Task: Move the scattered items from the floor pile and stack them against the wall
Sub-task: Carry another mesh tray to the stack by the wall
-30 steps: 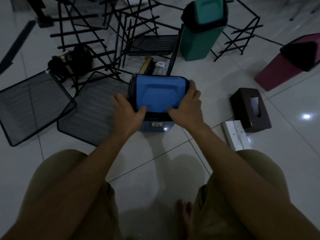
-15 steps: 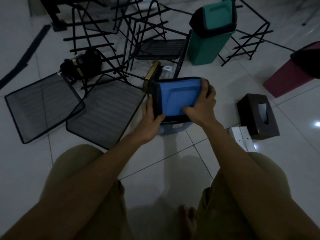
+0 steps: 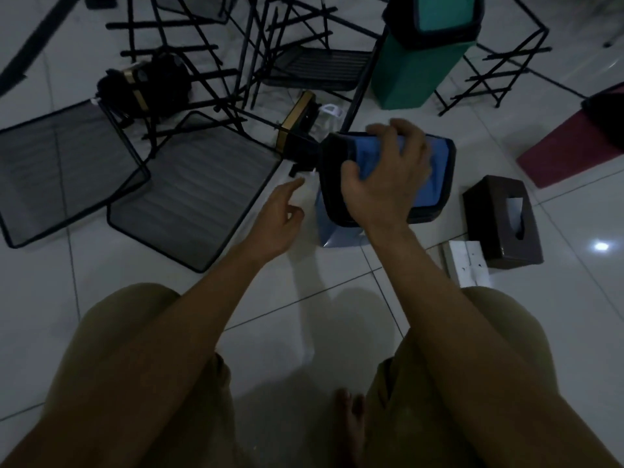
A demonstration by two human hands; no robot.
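Right hand (image 3: 381, 173) grip: fingers curled over top of blue plastic swing-lid bin with black rim (image 3: 435, 170), holding it alone. Bin sits near floor, beside flat black mesh trays (image 3: 189, 190), ahead of knees. Left hand (image 3: 277, 221) off bin, fingers loose, holding nothing. Advice: bring left hand under base before lift, keep lid upward, steer clear of black wire rack (image 3: 243, 55), carry to wall.

Dim home room: white tiled floor (image 3: 280, 332), bins (image 3: 418, 62), tissue box (image 3: 499, 217).
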